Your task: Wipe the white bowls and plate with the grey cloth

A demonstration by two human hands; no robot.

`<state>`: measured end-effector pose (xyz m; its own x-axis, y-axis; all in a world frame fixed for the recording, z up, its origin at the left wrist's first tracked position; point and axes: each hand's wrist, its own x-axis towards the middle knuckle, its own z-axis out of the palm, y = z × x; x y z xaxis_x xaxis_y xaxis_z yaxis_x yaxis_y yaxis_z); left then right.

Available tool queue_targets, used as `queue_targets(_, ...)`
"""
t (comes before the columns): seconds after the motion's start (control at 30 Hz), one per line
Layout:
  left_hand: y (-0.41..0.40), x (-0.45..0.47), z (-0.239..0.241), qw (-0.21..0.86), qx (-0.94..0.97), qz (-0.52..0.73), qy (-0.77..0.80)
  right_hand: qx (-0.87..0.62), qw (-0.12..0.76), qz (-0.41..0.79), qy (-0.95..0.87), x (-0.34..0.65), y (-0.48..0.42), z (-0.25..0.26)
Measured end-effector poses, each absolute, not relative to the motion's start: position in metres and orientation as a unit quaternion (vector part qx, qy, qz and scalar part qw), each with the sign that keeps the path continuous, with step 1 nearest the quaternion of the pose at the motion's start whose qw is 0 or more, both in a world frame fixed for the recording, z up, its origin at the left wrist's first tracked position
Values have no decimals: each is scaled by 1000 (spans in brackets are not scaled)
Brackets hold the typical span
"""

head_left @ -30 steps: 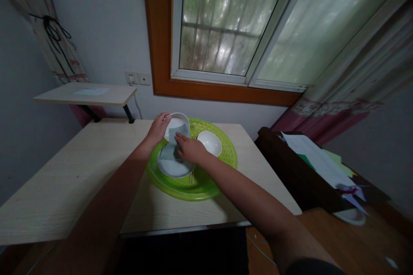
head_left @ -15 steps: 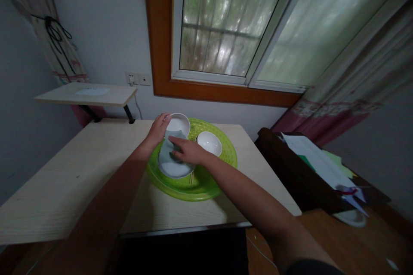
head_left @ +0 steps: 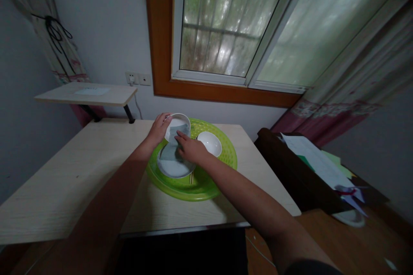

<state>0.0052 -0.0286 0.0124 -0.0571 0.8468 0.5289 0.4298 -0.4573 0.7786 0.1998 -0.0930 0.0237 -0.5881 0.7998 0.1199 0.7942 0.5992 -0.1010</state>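
A round green tray [head_left: 222, 169] sits on the light wooden table [head_left: 74, 176]. My left hand [head_left: 158, 129] grips the rim of a white bowl [head_left: 179, 120] tilted at the tray's far left. My right hand [head_left: 191, 149] presses a grey cloth [head_left: 171, 151] against that bowl, the cloth hanging down onto a white plate [head_left: 174, 167] below. A second white bowl [head_left: 210, 142] stands upright in the tray, right of my right hand.
A small wooden shelf [head_left: 85, 93] juts from the wall at the left. A window is behind the table. To the right stands a dark piece of furniture [head_left: 300, 176] with papers [head_left: 318, 159] on it. A wall socket [head_left: 138, 78] is behind the table.
My right hand has slid the cloth from the bowl's lower edge up into the bowl. The left hand and bowl stay about where they were.
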Motion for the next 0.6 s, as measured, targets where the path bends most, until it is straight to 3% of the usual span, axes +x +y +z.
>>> queue_targets(0.4,-29,5,14,187,640,571,479,-468,52,-14,-882,199,-98,29)
queue_targets(0.6,-31,6,15,190,646,561,481,-378,78,103,-917,197,-92,16)
